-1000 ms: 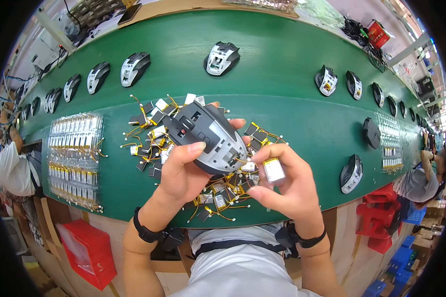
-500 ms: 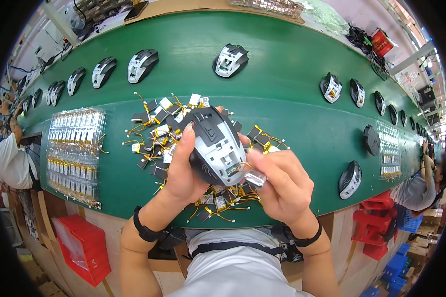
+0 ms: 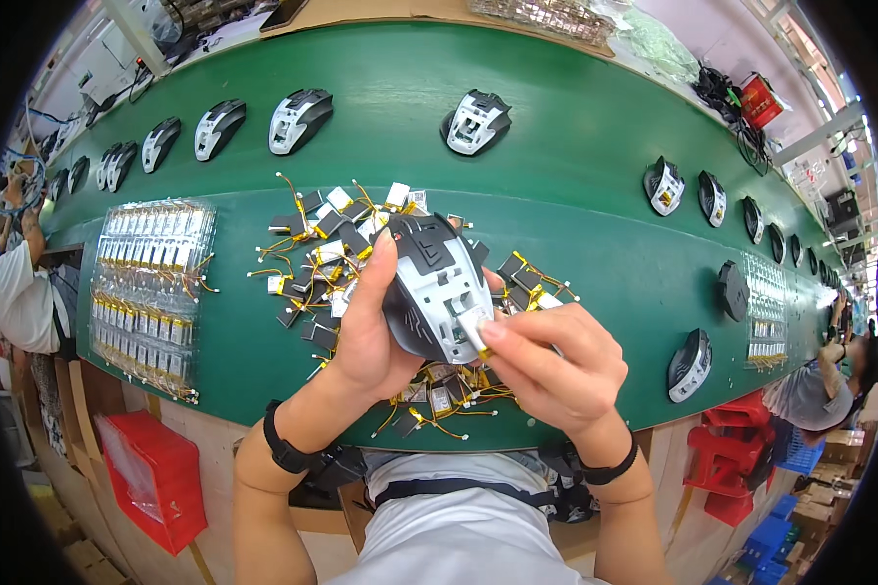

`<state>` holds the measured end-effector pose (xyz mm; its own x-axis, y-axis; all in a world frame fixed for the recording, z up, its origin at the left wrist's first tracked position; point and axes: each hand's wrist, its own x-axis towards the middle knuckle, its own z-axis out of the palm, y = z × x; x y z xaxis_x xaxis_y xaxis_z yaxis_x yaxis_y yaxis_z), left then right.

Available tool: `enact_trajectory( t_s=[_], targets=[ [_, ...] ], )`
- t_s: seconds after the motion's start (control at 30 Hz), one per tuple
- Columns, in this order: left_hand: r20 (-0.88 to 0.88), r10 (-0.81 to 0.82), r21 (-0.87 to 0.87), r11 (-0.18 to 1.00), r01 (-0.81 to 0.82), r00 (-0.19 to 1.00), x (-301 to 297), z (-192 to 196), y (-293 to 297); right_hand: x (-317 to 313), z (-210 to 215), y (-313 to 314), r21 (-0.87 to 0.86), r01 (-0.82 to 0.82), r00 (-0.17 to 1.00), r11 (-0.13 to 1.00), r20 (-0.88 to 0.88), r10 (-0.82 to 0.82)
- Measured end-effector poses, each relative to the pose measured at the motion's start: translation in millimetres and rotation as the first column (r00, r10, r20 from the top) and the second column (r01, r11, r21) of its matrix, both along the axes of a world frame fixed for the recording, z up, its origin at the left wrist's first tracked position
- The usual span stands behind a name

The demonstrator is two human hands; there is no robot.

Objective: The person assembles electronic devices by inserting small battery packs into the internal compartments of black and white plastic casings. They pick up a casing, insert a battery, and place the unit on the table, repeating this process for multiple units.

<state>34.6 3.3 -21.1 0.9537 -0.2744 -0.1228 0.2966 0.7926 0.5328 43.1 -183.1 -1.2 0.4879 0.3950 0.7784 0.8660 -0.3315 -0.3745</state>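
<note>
My left hand (image 3: 369, 336) is closed around a black and grey computer mouse (image 3: 429, 255), tilted up over the bench with its opened underside or top frame facing me. Between the thumb and fingers of my right hand (image 3: 561, 366) is a small silver battery pack (image 3: 473, 327) with a yellow end. It lies against the cut-out at the near end of the mouse; whether it sits fully inside cannot be seen. Behind and below the mouse spreads a loose pile of small battery packs (image 3: 330, 252) with thin coloured wires and white plugs.
A clear plastic tray of battery packs (image 3: 146, 297) lies at left, another tray (image 3: 766, 302) at right. Similar mice (image 3: 476, 122) stand in a row along the green bench (image 3: 595, 253). Red crates (image 3: 156, 483) and stools (image 3: 732, 448) are below. Other people sit at both sides.
The battery pack has moved from beside the mouse onto its near cut-out, turned by my right hand. My left hand still holds the mouse. The whole view has shifted slightly.
</note>
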Motion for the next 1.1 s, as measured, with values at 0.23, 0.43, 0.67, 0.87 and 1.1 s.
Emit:
enact_trajectory(
  t_s=[0.23,0.43,0.67,0.87,1.1],
  targets=[
    [-0.019,0.008,0.125,0.992,-0.005,1.0,-1,-4,-1,-2,11,-1,-0.224,0.039,0.99,0.974,0.138,-0.008],
    [-0.002,-0.023,0.134,0.991,0.023,1.0,-3,-1,2,1,15,-4,-0.203,-0.115,0.977,0.972,-0.2,0.074],
    [0.039,0.01,0.223,0.975,-0.019,0.999,-7,2,-4,4,8,4,0.01,-0.05,0.888,0.999,-0.457,0.049],
    [-0.001,-0.001,0.18,0.984,0.001,1.0,-4,3,2,0,16,-5,-0.189,-0.131,0.982,0.973,-0.162,0.101],
    [-0.02,-0.051,0.131,0.99,0.053,0.998,-2,-5,5,9,29,-13,-0.367,-0.127,0.981,0.922,0.093,0.172]
  ],
)
